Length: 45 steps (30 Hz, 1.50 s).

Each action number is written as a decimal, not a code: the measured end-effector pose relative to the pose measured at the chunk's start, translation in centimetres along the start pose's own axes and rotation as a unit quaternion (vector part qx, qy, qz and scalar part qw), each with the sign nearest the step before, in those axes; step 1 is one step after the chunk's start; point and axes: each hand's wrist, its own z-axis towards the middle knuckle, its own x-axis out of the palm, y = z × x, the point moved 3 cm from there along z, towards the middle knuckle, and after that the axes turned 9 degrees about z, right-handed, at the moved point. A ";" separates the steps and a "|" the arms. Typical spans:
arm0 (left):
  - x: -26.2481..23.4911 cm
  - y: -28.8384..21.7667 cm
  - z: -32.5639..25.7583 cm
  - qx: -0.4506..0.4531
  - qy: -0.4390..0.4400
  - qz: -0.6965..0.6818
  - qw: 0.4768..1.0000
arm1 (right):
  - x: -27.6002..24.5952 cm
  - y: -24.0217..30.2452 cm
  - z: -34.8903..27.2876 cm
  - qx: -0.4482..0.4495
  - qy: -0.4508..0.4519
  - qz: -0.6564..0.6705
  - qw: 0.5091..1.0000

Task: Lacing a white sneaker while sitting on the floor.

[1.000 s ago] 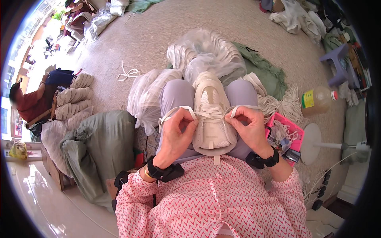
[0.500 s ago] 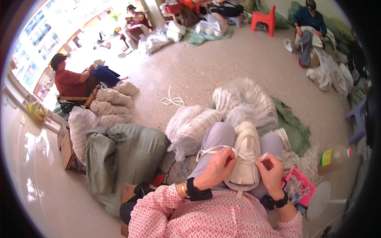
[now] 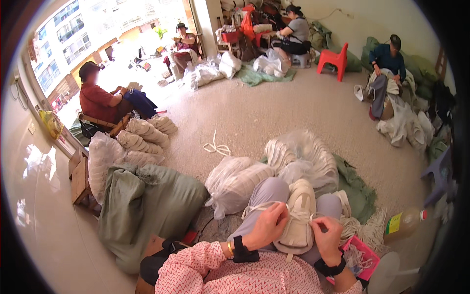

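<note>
A white shoe upper [image 3: 299, 215] lies on my lap, between my knees in grey trousers. My left hand [image 3: 268, 225] pinches a white lace [image 3: 254, 209] at the shoe's left side, fingers closed on it. My right hand [image 3: 327, 234] holds the lace end at the shoe's right side. Both wrists wear black bands. My sleeves are pink patterned.
Clear plastic bags of white shoe parts [image 3: 235, 181] sit just ahead of my knees. A big green sack [image 3: 147, 206] stands at my left. A pink tray [image 3: 360, 255], a bottle [image 3: 404, 223] and loose laces [image 3: 218, 147] lie nearby. Several people sit working along the far wall.
The view has tilted up from my lap to the room, so the far workers now show. Both hands stay on the shoe's lace, the left pulling slightly outward.
</note>
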 end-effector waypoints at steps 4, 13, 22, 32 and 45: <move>0.4 0.1 -0.4 0.030 0.001 -0.004 1.000 | -0.1 1.2 -0.5 0.043 0.032 0.011 0.999; 0.3 0.3 0.1 0.051 0.005 0.034 0.998 | 0.3 3.1 0.5 -0.005 0.110 -0.121 0.987; 0.4 0.6 -0.3 0.056 0.015 0.021 0.998 | 0.9 3.0 -0.2 -0.007 0.092 -0.117 0.989; -0.2 -1.6 -0.9 0.082 0.047 0.100 0.990 | 1.1 4.0 -0.1 -0.092 0.197 -0.231 0.948; 1.6 -2.1 -1.5 0.199 0.119 0.369 0.900 | 2.0 3.9 0.7 -0.155 0.207 -0.315 0.913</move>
